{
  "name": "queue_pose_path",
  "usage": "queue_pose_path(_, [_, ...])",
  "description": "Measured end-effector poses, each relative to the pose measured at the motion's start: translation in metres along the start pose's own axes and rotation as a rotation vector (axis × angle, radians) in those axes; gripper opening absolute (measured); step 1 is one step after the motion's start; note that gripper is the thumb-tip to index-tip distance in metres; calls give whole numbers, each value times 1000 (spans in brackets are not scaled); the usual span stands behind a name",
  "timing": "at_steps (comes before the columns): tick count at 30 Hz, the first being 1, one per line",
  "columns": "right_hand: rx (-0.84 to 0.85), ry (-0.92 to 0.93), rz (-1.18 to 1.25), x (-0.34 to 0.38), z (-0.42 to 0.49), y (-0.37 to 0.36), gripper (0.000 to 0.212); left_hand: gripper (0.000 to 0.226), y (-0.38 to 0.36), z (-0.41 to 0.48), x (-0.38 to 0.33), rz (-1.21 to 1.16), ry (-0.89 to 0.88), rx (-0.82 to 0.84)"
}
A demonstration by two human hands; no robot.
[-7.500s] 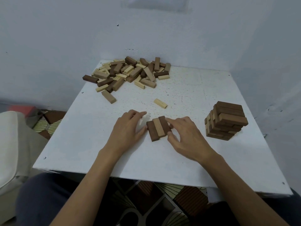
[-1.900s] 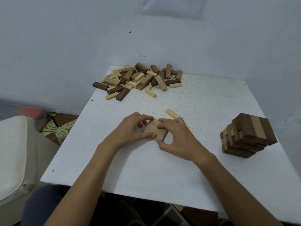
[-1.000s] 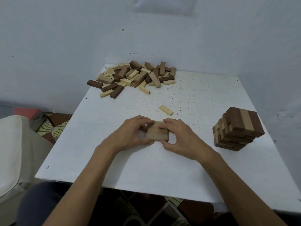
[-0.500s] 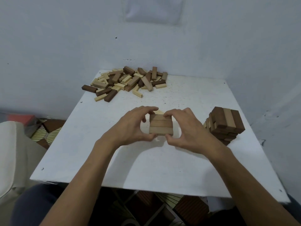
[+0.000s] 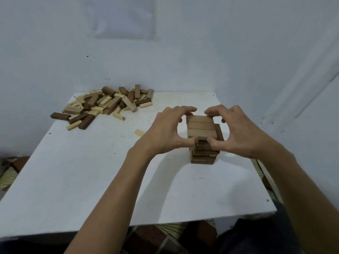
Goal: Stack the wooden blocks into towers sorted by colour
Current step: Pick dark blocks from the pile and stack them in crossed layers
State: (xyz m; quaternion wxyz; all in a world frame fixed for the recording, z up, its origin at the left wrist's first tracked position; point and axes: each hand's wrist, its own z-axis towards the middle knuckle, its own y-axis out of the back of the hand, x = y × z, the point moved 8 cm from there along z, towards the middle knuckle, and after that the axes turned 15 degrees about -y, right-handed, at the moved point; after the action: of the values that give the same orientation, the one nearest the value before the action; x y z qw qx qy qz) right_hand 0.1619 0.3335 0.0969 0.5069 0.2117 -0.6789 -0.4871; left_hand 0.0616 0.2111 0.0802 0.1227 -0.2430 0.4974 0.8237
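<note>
Where half a second ago both hands carried the layer over the middle of the surface with the tower standing apart to the right, the layer is now right above the tower, set slightly left of the dark top course that shows along its right edge. Whether it already rests on that course or hangs just over it cannot be told. The layer is three mid-brown blocks side by side, lying flat and level. The left hand pinches its left part, with curled fingers at the far edge and the thumb under the near edge. The right hand mirrors it, its fingers at the far edge and its thumb at the near right corner, so the layer lies between the two sets of fingers and both have a firm hold on it. The tower stands on the right half of the white surface. The pile of mixed pale and dark blocks lies at the far left corner, well apart, and one pale block lies just left of the left hand.
</note>
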Motion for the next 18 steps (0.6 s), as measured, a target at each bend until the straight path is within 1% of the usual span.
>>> queue_pose_path(7, [15,-52,14,-34,2,4,70,74,-30,20,-1,3,16,54])
queue_pose_path(18, [46,-85,5,-46,6,-7,69,76,-39,21,6,7,41,105])
